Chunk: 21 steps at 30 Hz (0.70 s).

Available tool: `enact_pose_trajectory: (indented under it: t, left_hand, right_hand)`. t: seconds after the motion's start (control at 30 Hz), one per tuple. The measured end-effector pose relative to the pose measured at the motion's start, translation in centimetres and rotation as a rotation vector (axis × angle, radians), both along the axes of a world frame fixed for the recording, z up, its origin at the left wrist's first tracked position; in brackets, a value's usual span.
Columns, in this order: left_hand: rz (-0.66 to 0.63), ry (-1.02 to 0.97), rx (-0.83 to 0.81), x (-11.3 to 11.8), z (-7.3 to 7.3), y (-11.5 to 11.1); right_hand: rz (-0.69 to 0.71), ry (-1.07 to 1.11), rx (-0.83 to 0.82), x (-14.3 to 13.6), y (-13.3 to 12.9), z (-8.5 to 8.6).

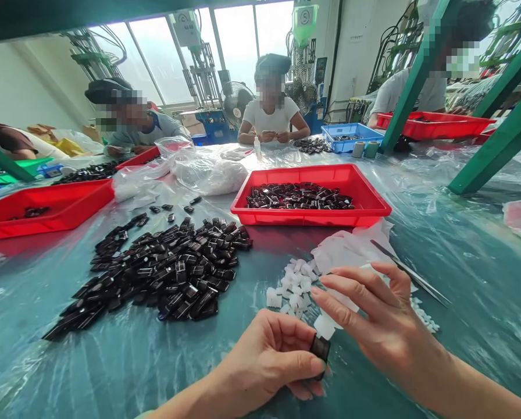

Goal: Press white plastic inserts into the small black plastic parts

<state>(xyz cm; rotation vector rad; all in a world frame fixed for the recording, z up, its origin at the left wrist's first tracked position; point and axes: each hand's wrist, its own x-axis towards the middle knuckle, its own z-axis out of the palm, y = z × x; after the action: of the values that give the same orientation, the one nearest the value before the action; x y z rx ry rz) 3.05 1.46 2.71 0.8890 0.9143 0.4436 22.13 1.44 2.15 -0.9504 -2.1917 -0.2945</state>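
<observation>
In the head view my left hand (271,364) is closed around a small black plastic casing (320,348), pinched between thumb and fingers. A white square piece (324,327) shows at the casing's upper edge; whether it is fixed there or lies behind it I cannot tell. My right hand (382,323) hovers just to the right, its fingers stretched out and apart, with the thumb hidden. Beyond the hands lies a small heap of white square pieces (296,284). To the left spreads a large pile of black casings (173,267).
A red tray (310,220) of black casings stands ahead, another red tray (81,201) at left. Metal tweezers (411,273) lie right, beside crumpled white plastic (345,247). Green posts (496,134) rise at right. Co-workers, including a person in a white shirt (271,116), sit across the table.
</observation>
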Motion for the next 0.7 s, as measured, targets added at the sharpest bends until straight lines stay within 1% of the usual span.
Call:
enact_pose_trajectory:
  t: [0.23, 0.5, 0.7]
  left_hand:
    - [-0.018, -0.009, -0.001, 0.04, -0.03, 0.25]
    - [-0.028, 0.002, 0.013, -0.14, 0.34, 0.1]
    - [-0.028, 0.004, 0.003, -0.24, 0.41, 0.07]
  right_hand:
    - [0.029, 0.023, -0.01, 0.06, 0.04, -0.06]
    - [0.072, 0.023, -0.039, 0.63, 0.1, 0.2]
    - [0.078, -0.007, -0.042, 0.77, 0.16, 0.07]
